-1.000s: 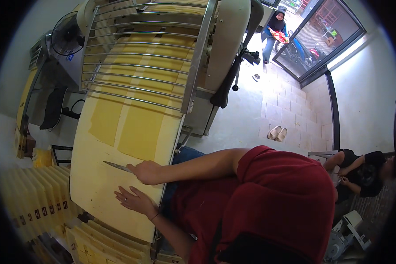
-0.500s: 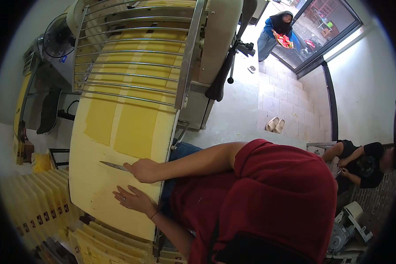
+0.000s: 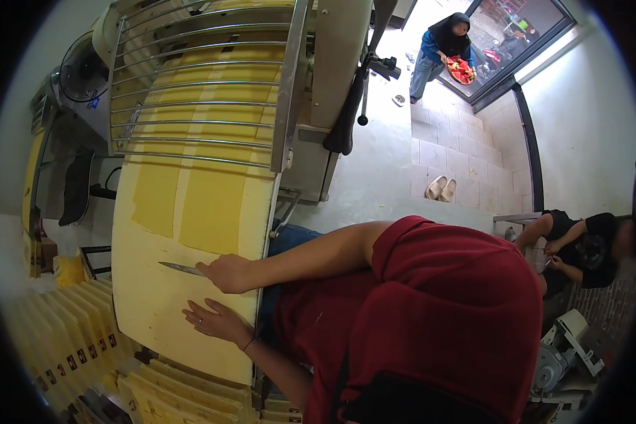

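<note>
My right hand (image 3: 229,274) is closed around a knife (image 3: 181,268), whose blade points left just over the cream-coloured belt or board (image 3: 155,311). Lower in the view, my left hand (image 3: 219,322) lies palm down on the same surface, fingers apart, with a ring on one finger and nothing held. Beyond the knife, two flat yellow dough-like strips (image 3: 213,208) lie side by side, their near ends close to the blade. They run back beneath the metal bar guard (image 3: 198,127) of a machine that looks like a dough sheeter.
Stacked yellowish trays (image 3: 78,332) stand at lower left. A fan (image 3: 85,71) is at upper left, and a black lever (image 3: 343,134) juts beside the machine. One person (image 3: 445,49) carries a tray of red pieces by the door; another person (image 3: 579,247) sits at right. Slippers (image 3: 440,189) lie near tiled steps.
The person by the door has shifted slightly and the tray of red pieces is tilted more into view. My view has moved a little; both my hands keep almost the same places.
</note>
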